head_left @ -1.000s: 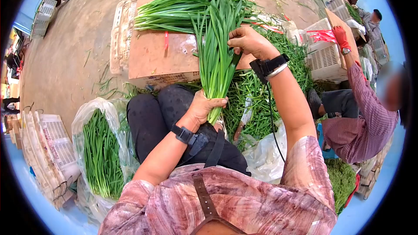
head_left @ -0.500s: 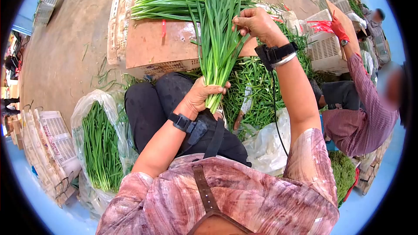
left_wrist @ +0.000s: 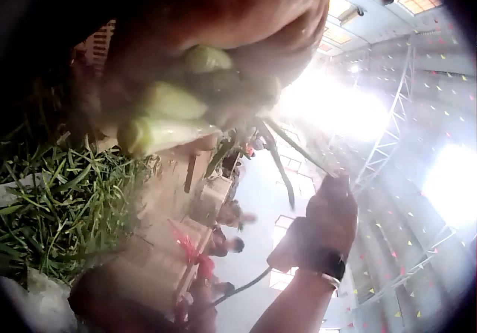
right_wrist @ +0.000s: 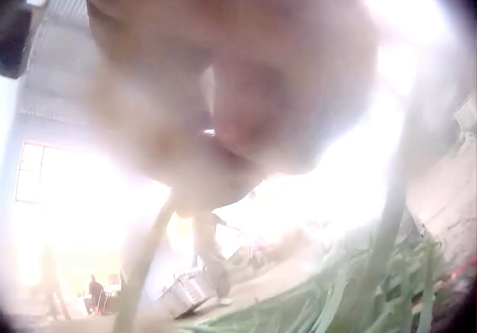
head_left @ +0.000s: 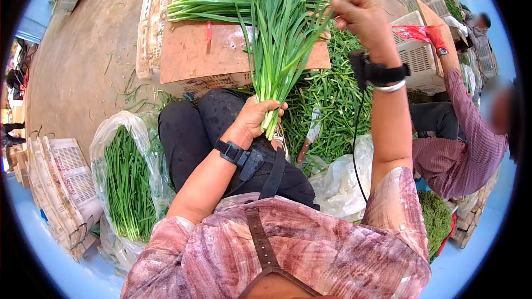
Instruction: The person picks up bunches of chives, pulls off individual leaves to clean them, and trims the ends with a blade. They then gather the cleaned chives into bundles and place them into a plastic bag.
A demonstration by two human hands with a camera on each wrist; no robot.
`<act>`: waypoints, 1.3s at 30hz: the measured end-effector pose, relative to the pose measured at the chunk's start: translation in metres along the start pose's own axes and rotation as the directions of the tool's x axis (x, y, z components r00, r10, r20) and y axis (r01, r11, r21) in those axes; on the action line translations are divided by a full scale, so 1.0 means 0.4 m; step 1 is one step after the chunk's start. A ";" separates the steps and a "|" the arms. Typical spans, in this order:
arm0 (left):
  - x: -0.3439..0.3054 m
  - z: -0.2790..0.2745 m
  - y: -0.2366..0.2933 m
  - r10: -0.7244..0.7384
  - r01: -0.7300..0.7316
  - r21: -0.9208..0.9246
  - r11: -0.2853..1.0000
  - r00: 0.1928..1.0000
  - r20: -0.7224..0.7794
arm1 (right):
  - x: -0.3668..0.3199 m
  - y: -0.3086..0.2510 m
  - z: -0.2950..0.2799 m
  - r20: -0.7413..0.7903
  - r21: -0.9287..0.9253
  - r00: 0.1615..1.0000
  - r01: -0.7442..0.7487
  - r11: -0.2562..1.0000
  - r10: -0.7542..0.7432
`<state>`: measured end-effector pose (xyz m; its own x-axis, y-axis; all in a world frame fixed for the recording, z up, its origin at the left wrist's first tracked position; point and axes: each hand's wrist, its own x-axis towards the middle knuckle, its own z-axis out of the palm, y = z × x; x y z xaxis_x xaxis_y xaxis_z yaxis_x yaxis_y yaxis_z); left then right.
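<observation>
My left hand (head_left: 256, 117) grips a bunch of long flat-leaved greens (head_left: 274, 50) by the stems, close above my lap. The leaves fan out away from me, over the edge of a brown board. Pale cut stem ends (left_wrist: 164, 132) poke out below the left hand in the left wrist view. Up and to the right, my right hand (head_left: 366, 25) pinches the tip of a single long leaf (left_wrist: 302, 148), drawn out sideways from the bunch. Blur covers the right fingers in the right wrist view. A second pile of greens (head_left: 221, 3) lies on the board (head_left: 194, 58).
Loose trimmings (head_left: 332, 91) cover the floor at right, with a knife (head_left: 305, 147) lying on them. A plastic bag of greens (head_left: 130, 182) stands at left, beside stacked crates (head_left: 72, 182). Another person (head_left: 460, 149) sits close on the right.
My right hand has moved right and upward away from the bunch, drawing a leaf outward. The left hand keeps its grip, slightly nearer the board.
</observation>
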<state>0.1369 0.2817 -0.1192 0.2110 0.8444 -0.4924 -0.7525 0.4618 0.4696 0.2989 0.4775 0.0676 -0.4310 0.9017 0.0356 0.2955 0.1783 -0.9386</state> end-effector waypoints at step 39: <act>-0.025 0.048 -0.013 0.062 -0.062 -0.125 0.990 0.998 -0.004 | -0.239 0.307 0.288 0.203 0.569 0.876 -0.469 0.676 0.437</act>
<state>0.1509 0.2762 -0.1027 0.1611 0.8706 -0.4649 -0.8360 0.3708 0.4045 0.2782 0.3676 -0.0906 -0.4214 0.7881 -0.4487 -0.0834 -0.5264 -0.8462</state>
